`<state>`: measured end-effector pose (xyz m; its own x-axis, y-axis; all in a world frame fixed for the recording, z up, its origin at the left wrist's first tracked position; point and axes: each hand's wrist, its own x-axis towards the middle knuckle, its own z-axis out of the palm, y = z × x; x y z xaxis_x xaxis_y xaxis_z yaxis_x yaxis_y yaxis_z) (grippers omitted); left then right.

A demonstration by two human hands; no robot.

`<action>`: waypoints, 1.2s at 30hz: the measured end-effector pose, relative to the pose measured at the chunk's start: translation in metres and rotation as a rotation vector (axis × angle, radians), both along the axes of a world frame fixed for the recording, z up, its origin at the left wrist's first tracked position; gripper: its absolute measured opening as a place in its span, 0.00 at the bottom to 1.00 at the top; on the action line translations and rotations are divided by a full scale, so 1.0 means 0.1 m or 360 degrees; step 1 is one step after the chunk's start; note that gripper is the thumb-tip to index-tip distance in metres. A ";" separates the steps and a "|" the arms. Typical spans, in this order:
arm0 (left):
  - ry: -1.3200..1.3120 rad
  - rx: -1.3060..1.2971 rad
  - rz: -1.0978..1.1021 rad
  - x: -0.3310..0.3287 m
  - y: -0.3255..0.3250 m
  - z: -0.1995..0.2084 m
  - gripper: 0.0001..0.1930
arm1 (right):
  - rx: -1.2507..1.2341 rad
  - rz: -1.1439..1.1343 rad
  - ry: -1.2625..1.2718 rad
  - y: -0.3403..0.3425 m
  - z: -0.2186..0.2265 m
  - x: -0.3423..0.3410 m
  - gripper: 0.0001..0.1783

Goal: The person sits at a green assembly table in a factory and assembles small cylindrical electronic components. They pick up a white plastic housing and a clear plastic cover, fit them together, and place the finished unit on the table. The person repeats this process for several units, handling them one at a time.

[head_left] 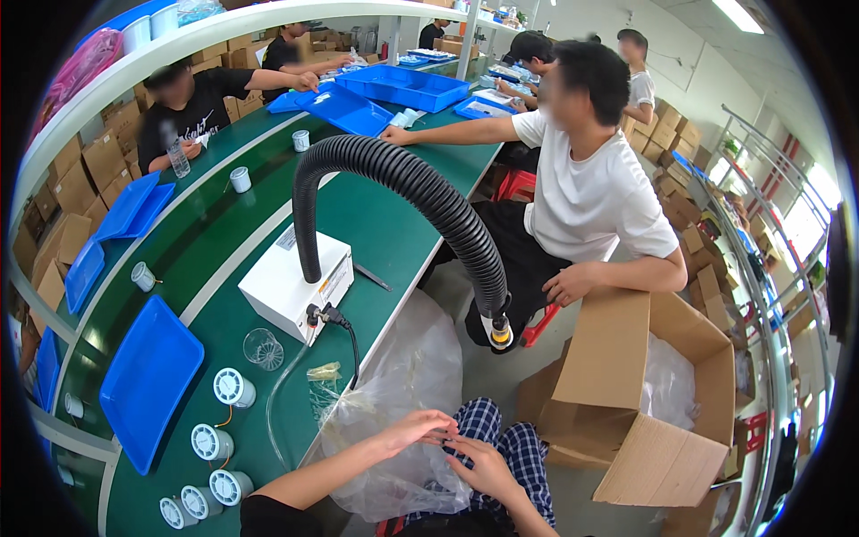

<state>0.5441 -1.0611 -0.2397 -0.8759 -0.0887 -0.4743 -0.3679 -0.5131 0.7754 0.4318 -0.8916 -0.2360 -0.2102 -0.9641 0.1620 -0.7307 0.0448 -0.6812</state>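
Over my lap, my left hand point(417, 431) and my right hand point(484, 466) meet near the fingertips. Fingers on both are stretched out, and I see nothing held in either. A clear plastic bag point(385, 488) spreads beneath them, hanging from the table edge over my knees. To their left on the green table stand several white round cylinders point(233, 388) with slotted light-blue tops, some trailing short orange wires. A clear ribbed cup point(263, 349) lies beyond these, beside a flat yellowish clear packet point(324, 385).
A white box-shaped machine point(286, 282) carries a black corrugated hose point(403, 170) arching toward me. A blue tray point(152, 385) lies left, across the conveyor belt point(192, 259). An open cardboard box point(599, 358) stands right. A co-worker point(595, 179) sits ahead, reaching toward another blue tray point(344, 107).
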 end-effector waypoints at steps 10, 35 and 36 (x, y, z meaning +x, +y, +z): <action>0.0006 -0.0013 0.0031 0.00 0.00 0.01 0.15 | 0.0055 -0.0026 -0.0011 0.01 -0.02 0.00 0.16; -0.0079 0.0012 0.0057 0.00 -0.01 0.06 0.14 | 0.0010 -0.0047 -0.0042 0.03 0.01 0.02 0.16; -0.0078 0.0009 0.0056 0.00 -0.01 0.06 0.14 | 0.0013 -0.0053 -0.0046 0.04 0.00 0.02 0.16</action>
